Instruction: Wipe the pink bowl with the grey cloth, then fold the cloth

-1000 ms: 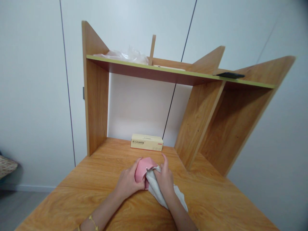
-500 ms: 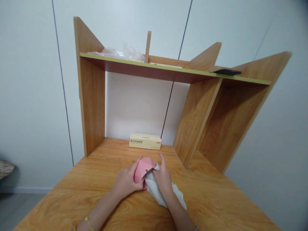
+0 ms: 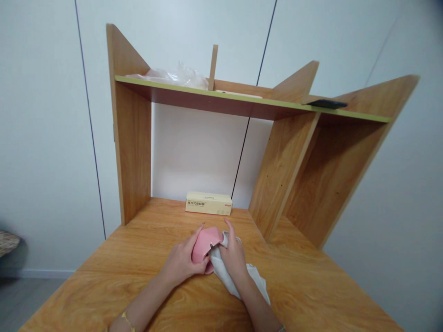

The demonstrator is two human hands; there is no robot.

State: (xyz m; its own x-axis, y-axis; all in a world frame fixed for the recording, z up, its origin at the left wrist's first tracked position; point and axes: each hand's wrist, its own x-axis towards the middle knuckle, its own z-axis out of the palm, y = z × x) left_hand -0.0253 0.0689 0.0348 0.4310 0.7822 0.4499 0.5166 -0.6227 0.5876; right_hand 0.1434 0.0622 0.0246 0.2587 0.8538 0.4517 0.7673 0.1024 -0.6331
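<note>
My left hand (image 3: 183, 259) is closed around a pink object (image 3: 205, 242), tilted in front of me with angular, glossy faces. It looks like a small hard case, with a dark or metallic spot on the edge facing right; its exact kind I cannot make out. My right hand (image 3: 233, 254) grips a pale grey-white cloth (image 3: 221, 269) at the right edge of the pink case, index finger raised. The rest of the cloth hangs below that hand and trails right under the wrist onto the table. Where cloth and case meet is partly hidden by my right fingers.
A cream box with printed lettering (image 3: 208, 204) stands at the back of the wooden desk (image 3: 304, 286). Upright wooden panels (image 3: 136, 157) carry a shelf (image 3: 194, 96) above, holding a clear plastic bag (image 3: 180, 77) and a dark flat object (image 3: 327, 104).
My right hand has shifted slightly left and nearer the pink case, and more cloth shows around its fingers. The pink case has turned a little in my left hand.
</note>
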